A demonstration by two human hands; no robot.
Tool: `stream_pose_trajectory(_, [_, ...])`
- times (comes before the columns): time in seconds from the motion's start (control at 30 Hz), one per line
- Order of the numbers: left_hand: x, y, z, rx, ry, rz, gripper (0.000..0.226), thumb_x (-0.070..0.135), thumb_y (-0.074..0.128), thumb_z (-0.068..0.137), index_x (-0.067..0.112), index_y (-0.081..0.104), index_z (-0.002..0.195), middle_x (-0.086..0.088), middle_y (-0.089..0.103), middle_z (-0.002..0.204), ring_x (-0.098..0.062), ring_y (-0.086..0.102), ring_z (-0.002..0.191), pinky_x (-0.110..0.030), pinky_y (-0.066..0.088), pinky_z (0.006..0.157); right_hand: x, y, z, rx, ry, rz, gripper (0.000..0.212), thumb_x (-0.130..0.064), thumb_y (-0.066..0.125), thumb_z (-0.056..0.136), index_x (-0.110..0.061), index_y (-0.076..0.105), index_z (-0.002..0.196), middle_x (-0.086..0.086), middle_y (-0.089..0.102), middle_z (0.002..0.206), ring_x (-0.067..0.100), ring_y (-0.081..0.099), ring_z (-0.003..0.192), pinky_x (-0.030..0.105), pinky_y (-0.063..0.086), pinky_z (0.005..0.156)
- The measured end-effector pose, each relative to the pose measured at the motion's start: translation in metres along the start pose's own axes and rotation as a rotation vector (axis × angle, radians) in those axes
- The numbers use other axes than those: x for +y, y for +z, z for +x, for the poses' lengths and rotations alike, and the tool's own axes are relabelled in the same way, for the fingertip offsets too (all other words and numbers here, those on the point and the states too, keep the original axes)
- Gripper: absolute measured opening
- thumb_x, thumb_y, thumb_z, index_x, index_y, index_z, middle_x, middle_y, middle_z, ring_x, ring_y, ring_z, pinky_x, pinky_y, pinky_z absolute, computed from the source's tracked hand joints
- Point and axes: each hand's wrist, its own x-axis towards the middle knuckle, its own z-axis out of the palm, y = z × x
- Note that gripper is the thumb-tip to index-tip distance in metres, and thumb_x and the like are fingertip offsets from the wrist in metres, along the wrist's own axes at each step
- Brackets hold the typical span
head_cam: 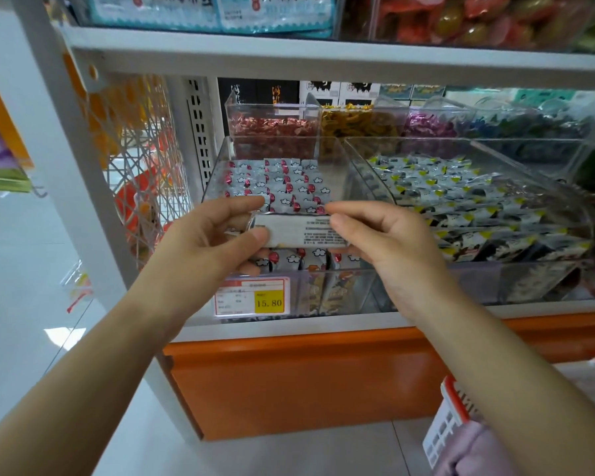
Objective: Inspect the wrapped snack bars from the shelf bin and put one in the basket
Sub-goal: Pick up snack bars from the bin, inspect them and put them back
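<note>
A wrapped snack bar (pixel 298 231) is held flat in front of the shelf, its white printed back facing me. My left hand (pixel 213 235) pinches its left end between thumb and fingers. My right hand (pixel 382 242) pinches its right end. Behind it stands a clear shelf bin (pixel 220 159) filled with several like bars in grey wrappers with red and white marks. The white basket with a red rim (pixel 447 417) shows at the lower right, partly hidden by my right forearm.
A second clear bin (pixel 547 173) of bars with yellow and black marks stands to the right. Smaller candy bins (pixel 272 125) line the back. A price tag (pixel 253 297) reads 15.80. An orange shelf base (pixel 289 383) lies below, a white upright (pixel 66 149) to the left.
</note>
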Motion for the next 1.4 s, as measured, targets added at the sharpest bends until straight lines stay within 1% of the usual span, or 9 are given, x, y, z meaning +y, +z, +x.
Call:
stream_pose_trajectory(0.3, [0.001,0.001,-0.002,0.017,0.116,0.376,0.024,0.028,0.067,0.08,0.045,0.061,0.095,0.013,0.063,0.084,-0.004,0.062,0.082,-0.011,0.048,0.067,0.0,0.003,-0.001,0.091,-0.064,-0.017,0.012,-0.017,0.065,0.084,-0.025,0.072,0.078,-0.013,0.069,0.073,-0.005,0.061,0.067,0.009,0.045,0.058])
stream_pose_trajectory(0.43, [0.001,0.004,-0.001,0.027,0.044,0.262,0.014,0.036,0.069,0.073,0.025,0.065,0.081,0.001,0.07,0.076,-0.012,0.067,0.068,-0.026,0.057,0.066,0.0,0.006,-0.003,0.072,-0.14,-0.084,0.011,-0.017,0.065,0.086,-0.021,0.072,0.078,-0.013,0.067,0.069,-0.003,0.061,0.067,0.009,0.045,0.06])
stream_pose_trajectory(0.6, [0.002,-0.004,0.002,-0.017,0.026,0.228,0.025,0.037,0.068,0.072,0.012,0.067,0.072,-0.017,0.065,0.081,-0.025,0.065,0.069,-0.024,0.057,0.057,0.0,0.006,-0.004,0.019,-0.198,-0.088,0.013,-0.016,0.066,0.085,-0.025,0.071,0.078,-0.013,0.07,0.073,-0.001,0.063,0.071,0.009,0.047,0.063])
stream_pose_trajectory(0.77, [0.002,-0.007,0.002,-0.026,0.012,0.21,0.038,0.039,0.065,0.071,0.001,0.066,0.075,-0.036,0.056,0.085,-0.044,0.059,0.08,-0.018,0.054,0.055,0.0,0.008,-0.004,-0.018,-0.206,-0.073,0.019,-0.015,0.066,0.084,-0.032,0.069,0.076,-0.021,0.069,0.073,-0.004,0.064,0.076,0.008,0.047,0.065])
stream_pose_trajectory(1.0, [0.005,0.0,-0.005,-0.078,0.113,0.436,0.03,0.055,0.058,0.066,0.039,0.062,0.091,-0.002,0.071,0.087,-0.016,0.067,0.077,-0.032,0.057,0.07,0.004,0.009,-0.002,0.061,-0.08,0.099,0.01,-0.017,0.062,0.087,-0.023,0.07,0.088,-0.002,0.072,0.081,0.012,0.069,0.074,0.027,0.058,0.059])
stream_pose_trajectory(1.17, [0.004,-0.001,0.002,0.044,0.136,0.363,0.008,0.027,0.053,0.09,0.03,0.06,0.093,0.002,0.071,0.078,-0.011,0.068,0.066,-0.028,0.057,0.064,0.006,0.012,0.001,-0.087,-0.001,0.365,0.045,-0.017,0.068,0.075,-0.009,0.061,0.12,0.002,0.072,0.102,0.01,0.069,0.085,0.02,0.053,0.066])
stream_pose_trajectory(1.27, [0.004,0.001,0.002,0.055,0.186,0.407,0.019,0.028,0.052,0.091,0.019,0.063,0.103,0.005,0.067,0.075,-0.001,0.063,0.06,-0.016,0.05,0.052,0.005,0.02,0.004,-0.016,-0.05,0.252,0.031,-0.006,0.064,0.084,-0.011,0.062,0.114,-0.002,0.07,0.096,0.005,0.067,0.074,0.018,0.051,0.057])
stream_pose_trajectory(1.33, [0.006,-0.005,0.006,0.115,0.26,0.53,0.043,0.043,0.048,0.086,0.019,0.059,0.119,0.013,0.065,0.089,0.007,0.061,0.075,-0.01,0.046,0.06,0.003,0.022,0.008,0.056,-0.046,0.284,0.015,-0.006,0.063,0.085,-0.012,0.064,0.098,-0.001,0.068,0.083,0.007,0.067,0.067,0.019,0.053,0.056])
stream_pose_trajectory(1.4, [0.005,-0.02,0.016,0.194,0.339,0.785,0.063,0.056,0.039,0.081,0.02,0.05,0.132,0.003,0.061,0.117,-0.009,0.055,0.11,-0.03,0.046,0.088,-0.001,0.026,0.017,0.128,-0.047,0.275,0.007,-0.007,0.064,0.085,-0.012,0.061,0.09,0.001,0.066,0.079,0.009,0.067,0.066,0.021,0.055,0.058])
